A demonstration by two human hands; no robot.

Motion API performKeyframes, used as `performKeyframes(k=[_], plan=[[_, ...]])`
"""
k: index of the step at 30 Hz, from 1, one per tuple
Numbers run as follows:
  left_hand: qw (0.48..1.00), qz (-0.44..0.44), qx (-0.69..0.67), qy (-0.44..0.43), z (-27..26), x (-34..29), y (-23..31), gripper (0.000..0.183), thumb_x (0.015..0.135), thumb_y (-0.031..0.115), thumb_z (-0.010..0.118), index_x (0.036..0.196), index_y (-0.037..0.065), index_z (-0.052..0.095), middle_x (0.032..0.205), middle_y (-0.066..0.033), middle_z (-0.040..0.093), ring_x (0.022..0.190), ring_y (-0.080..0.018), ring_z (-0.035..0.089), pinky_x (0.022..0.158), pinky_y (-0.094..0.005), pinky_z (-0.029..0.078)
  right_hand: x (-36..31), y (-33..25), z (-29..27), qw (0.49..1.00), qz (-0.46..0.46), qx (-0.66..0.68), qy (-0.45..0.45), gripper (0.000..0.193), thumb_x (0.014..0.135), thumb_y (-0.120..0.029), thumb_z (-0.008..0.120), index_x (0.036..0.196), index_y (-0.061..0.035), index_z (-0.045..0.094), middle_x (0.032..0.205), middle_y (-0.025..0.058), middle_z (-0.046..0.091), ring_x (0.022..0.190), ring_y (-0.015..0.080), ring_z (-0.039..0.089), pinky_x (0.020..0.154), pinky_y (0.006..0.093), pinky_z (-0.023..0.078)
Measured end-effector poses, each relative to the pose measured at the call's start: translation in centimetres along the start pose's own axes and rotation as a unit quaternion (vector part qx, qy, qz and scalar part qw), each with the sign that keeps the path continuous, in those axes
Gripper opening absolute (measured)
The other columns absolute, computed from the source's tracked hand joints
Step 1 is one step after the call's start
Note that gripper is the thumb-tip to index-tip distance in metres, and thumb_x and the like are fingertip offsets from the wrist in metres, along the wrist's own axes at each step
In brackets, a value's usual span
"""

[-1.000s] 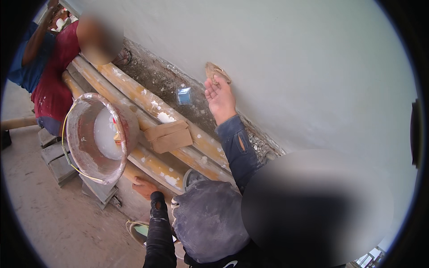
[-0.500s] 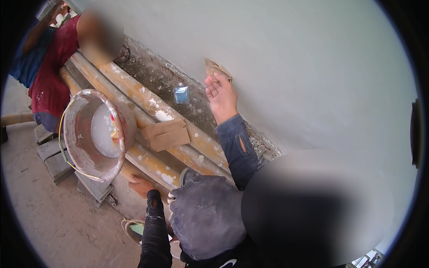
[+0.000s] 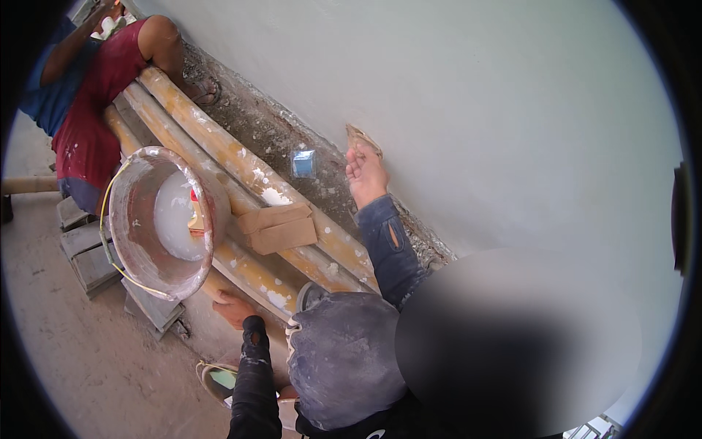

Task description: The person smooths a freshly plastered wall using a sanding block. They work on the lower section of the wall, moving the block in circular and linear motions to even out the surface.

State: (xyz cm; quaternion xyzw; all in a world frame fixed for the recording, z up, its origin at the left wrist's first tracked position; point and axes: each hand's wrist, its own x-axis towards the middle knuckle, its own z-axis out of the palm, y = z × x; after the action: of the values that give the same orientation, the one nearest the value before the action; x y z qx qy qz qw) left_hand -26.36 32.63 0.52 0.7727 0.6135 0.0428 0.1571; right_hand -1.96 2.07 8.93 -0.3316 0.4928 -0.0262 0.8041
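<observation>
My right hand [image 3: 367, 174] presses a folded piece of brown sandpaper [image 3: 363, 139] against the pale plastered wall [image 3: 512, 132], its fingers closed along the lower side. At the lower left, my left hand [image 3: 234, 310] grips the nearest yellowish pole [image 3: 212, 282], with its fingertips partly hidden. My bent knee [image 3: 344, 358], in dusty dark cloth, is between my two arms. A folded brown sheet [image 3: 284, 228] lies across the poles between my hands.
A paint-stained bucket [image 3: 208, 256] of whitish liquid, with a red-and-tan tool inside, stands on the poles. A small blue packet [image 3: 303, 164] lies by the wall's foot. Another person [image 3: 88, 132] sits on the poles. Grey blocks [image 3: 95, 263] and a second bucket [image 3: 219, 380] are lower left.
My right hand and the sandpaper have moved down along the wall, toward its foot. My left hand stays at the pole. The whole view has shifted slightly.
</observation>
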Motion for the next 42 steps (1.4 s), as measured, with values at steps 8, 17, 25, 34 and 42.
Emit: performKeyframes(k=[8,17,25,34,42], plan=[[1.000,-0.003,0.013,-0.013,-0.3,0.0,-0.2,0.058,0.098,0.054,0.035,0.120,0.003,0.050,0.110,-0.0224,0.063,0.099,-0.0430,0.060,0.080,-0.0518,0.045,-4.3,-2.0,6.3,0.993,-0.001,0.065,-0.099,0.022,0.086,-0.014,0.066,0.105,-0.0091,0.054,0.100,0.0054,0.060,0.086,0.0124,0.062,0.074,0.0294,0.043],[1.000,-0.002,0.015,0.001,-0.5,0.1,-0.5,0.058,0.097,0.054,0.035,0.122,0.003,0.050,0.110,-0.0223,0.064,0.100,-0.0430,0.060,0.082,-0.0523,0.044,-5.6,-3.2,3.2,0.994,-0.017,0.072,-0.078,0.024,0.086,-0.014,0.066,0.107,-0.0078,0.056,0.099,0.0041,0.061,0.086,0.0124,0.061,0.074,0.0285,0.044],[1.000,-0.009,0.001,0.004,-0.1,0.1,-0.7,0.058,0.097,0.053,0.038,0.123,0.002,0.050,0.110,-0.0229,0.064,0.101,-0.0428,0.060,0.083,-0.0511,0.044,-0.1,4.7,-0.4,0.954,-0.093,-0.282,-0.049,0.022,0.082,-0.018,0.068,0.098,-0.0036,0.063,0.088,0.0062,0.067,0.078,0.0150,0.064,0.067,0.0297,0.046],[1.000,-0.008,-0.001,-0.017,-0.7,-0.2,0.3,0.060,0.097,0.053,0.038,0.126,0.003,0.051,0.118,-0.0217,0.062,0.103,-0.0424,0.059,0.086,-0.0487,0.045,-8.6,-0.6,1.8,0.483,-0.577,-0.597,-0.279,0.030,0.072,-0.013,0.069,0.100,-0.0054,0.061,0.078,0.0083,0.063,0.075,0.0267,0.060,0.079,0.0411,0.041],[1.000,-0.004,-0.005,0.006,0.5,0.6,-1.7,0.062,0.097,0.054,0.038,0.129,0.003,0.049,0.121,-0.0211,0.061,0.107,-0.0408,0.058,0.088,-0.0489,0.045,-13.9,-10.8,12.0,0.028,-0.772,-0.593,-0.229,0.015,0.079,-0.012,0.064,0.093,-0.0084,0.066,0.086,0.0046,0.063,0.087,0.0215,0.059,0.080,0.0400,0.041]])
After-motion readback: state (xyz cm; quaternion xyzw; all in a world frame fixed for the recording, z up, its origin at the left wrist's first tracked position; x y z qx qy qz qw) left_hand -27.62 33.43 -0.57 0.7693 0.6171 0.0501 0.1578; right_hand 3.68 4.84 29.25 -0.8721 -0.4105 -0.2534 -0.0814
